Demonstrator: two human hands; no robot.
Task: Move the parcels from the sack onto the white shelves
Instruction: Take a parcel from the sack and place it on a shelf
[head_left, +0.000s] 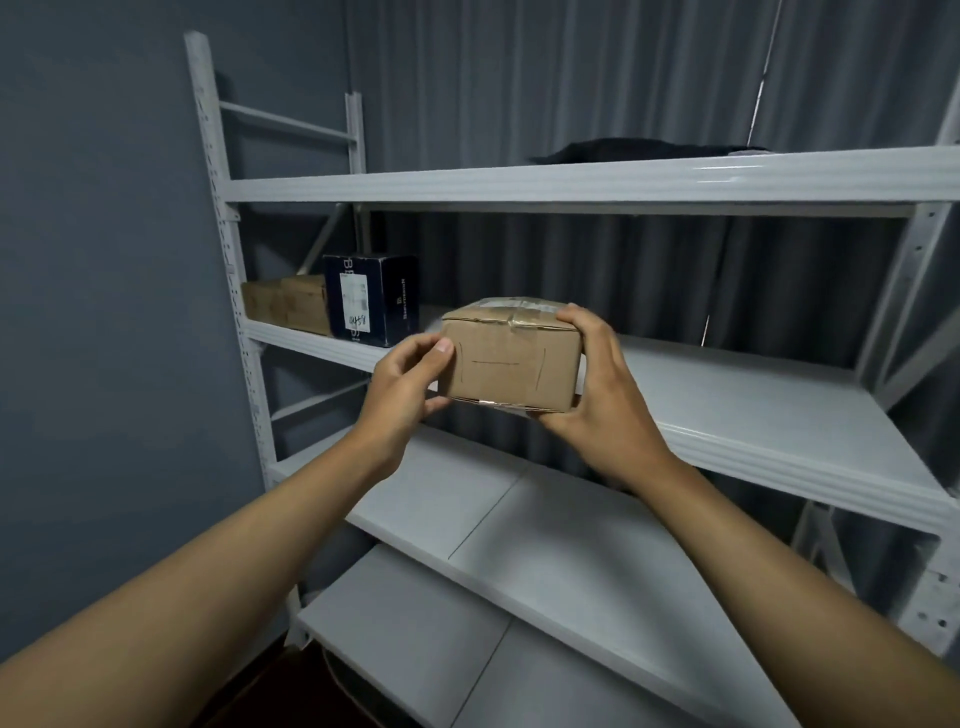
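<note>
Hands first: I am holding a box between both of them, in front of the white shelves, at about the height of the second board from the top. My left hand is gripping the box's left end, thumb lying across the near face with its nail showing, the other fingers curling under the lower left corner. My right hand is clamping the right end, fingers wrapping over the top right corner onto the taped lid, thumb tucking beneath the bottom edge. Neither hand is spread wide; both are closing firmly round the cardboard.

The box is plain brown card, sealed with clear tape along its top and along the lower edge, and pen strokes are showing on the face turned toward me. It is hanging in the air above the front lip of the board; whether it is touching the board I cannot tell, since my hands are covering its underside.

Further left on that same board a dark box is standing upright with a white label on its near face, and a flat brown carton is lying just beside it, against the left upright. On the top board something black is lying flat, too dim for me to make out. Grey curtain is hanging behind the frame.
</note>
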